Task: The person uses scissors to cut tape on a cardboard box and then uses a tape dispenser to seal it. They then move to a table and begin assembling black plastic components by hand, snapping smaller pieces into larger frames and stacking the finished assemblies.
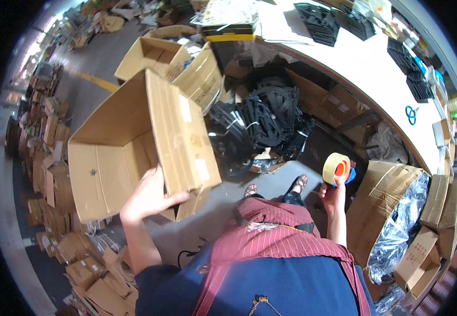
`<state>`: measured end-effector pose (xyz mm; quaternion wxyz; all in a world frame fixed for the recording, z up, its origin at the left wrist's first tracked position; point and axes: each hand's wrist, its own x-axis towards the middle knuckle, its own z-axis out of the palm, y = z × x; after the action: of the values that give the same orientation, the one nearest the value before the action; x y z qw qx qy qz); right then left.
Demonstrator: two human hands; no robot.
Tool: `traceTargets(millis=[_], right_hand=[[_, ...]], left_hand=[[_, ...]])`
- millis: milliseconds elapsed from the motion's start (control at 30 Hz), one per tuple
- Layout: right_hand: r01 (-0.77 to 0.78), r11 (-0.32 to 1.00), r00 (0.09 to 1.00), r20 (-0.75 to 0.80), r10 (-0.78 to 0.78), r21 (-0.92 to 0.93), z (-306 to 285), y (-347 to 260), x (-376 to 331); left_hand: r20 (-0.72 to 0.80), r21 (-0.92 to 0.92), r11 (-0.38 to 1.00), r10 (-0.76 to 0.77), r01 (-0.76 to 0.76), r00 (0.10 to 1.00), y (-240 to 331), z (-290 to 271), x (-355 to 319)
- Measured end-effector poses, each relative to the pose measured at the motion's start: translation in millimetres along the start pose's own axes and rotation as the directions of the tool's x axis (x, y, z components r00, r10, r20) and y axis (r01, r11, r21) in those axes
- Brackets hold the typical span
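Observation:
My left hand [152,197] grips the edge of a brown cardboard box [189,142], its thumb on the outside and its fingers inside. The box hangs tilted at my left, with its open side facing left and its hollow inside showing. Light labels and strips of tape mark its outer wall. At my right, my right hand [334,196] is closed around a tape dispenser [352,175] with blue and red parts. A wide roll of yellowish clear packing tape [330,167] sits on it. Part of the dispenser is hidden behind the fingers and the roll.
A white-topped table [355,68] curves along the right, bearing black plastic parts [318,23] and blue-handled scissors [411,115]. Beneath it lie black plastic pieces [273,113]. A large carton with plastic film [384,195] stands at right. Flattened cardboard [54,174] is piled far left.

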<state>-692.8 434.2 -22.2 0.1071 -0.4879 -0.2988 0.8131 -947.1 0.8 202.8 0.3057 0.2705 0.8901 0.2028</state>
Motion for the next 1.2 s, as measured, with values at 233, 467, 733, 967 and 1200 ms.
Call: traceTargets(millis=[233, 467, 733, 967, 1200], right_hand=[[0.11, 0.994, 0.994, 0.011, -0.11, -0.003, -28, -86, 67], [0.379, 0.918, 0.923, -0.014, -0.384, -0.119, -58, -245, 121], [0.526, 0.845, 0.801, -0.281, -0.53, -0.095, -119, -371, 207], [0.538, 0.837, 0.72, -0.463, -0.517, -0.098, -163, -444, 258], [0.476, 0.816, 0.867, -0.331, -0.373, 0.327, -211, -554, 286]], left_hand=[[-0.187, -0.159, 0.888, -0.457, 0.432, 0.87, 64, 5, 5], [-0.741, 0.256, 0.546, -0.42, 0.798, 0.525, 104, 39, 105], [-0.519, 0.345, 0.809, -0.259, 0.476, 0.815, 174, 53, 249], [-0.302, 0.534, 0.845, 0.173, 0.016, 0.937, 266, 90, 441], [0.234, 0.412, 0.761, 0.443, -0.501, 0.866, 402, 161, 569]])
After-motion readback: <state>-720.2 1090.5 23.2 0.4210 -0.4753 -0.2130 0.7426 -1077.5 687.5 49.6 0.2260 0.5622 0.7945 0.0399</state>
